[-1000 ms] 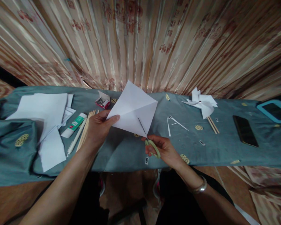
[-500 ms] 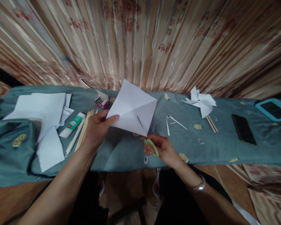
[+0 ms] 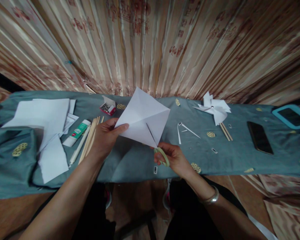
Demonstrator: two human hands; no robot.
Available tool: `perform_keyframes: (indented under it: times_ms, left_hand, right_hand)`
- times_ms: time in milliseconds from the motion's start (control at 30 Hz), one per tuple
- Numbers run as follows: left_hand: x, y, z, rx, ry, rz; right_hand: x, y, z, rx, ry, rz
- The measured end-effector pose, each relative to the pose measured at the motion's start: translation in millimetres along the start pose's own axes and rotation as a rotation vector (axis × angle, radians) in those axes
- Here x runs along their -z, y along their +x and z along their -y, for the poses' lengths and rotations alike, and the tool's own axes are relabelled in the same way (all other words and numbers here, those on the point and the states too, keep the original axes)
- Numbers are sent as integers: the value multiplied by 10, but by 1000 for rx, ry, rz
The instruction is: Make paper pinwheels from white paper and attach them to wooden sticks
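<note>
My left hand (image 3: 108, 133) pinches the left corner of a square sheet of white paper (image 3: 140, 115), thumb on top and fingers beneath. The sheet is held up above the cloth, turned like a diamond, with crease lines crossing it. Scissors with pale green handles (image 3: 162, 157) are gripped in my right hand (image 3: 171, 155) at the sheet's near corner. One dark blade shows on top of the paper along a line from that corner toward the middle; the other blade is hidden.
On the green cloth (image 3: 130, 166) lie white sheets (image 3: 42, 113), a glue box (image 3: 77, 133), wooden sticks (image 3: 90, 140) and a small red box of pins (image 3: 108, 108). To the right are paper strips (image 3: 190, 130), a paper pinwheel (image 3: 215, 108), a black phone (image 3: 260, 137) and a blue-framed tablet (image 3: 292, 116).
The paper has shifted slightly right and toward me, with my left hand moving along. More of the near corner lies at the scissors, which stay almost in place.
</note>
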State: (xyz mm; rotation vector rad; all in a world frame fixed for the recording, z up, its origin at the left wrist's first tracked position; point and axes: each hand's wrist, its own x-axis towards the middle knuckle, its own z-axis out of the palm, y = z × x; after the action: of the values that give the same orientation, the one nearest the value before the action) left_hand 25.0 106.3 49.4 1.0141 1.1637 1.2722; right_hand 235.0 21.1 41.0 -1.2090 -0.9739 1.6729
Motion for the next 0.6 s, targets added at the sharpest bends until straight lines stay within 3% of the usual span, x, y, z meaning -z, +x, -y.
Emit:
perform_keyframes:
  times_ms: [600]
  left_hand:
    - [-55,-52,-55,28,17,-13]
  right_hand:
    - [-1,9,-52,-21,32,-2]
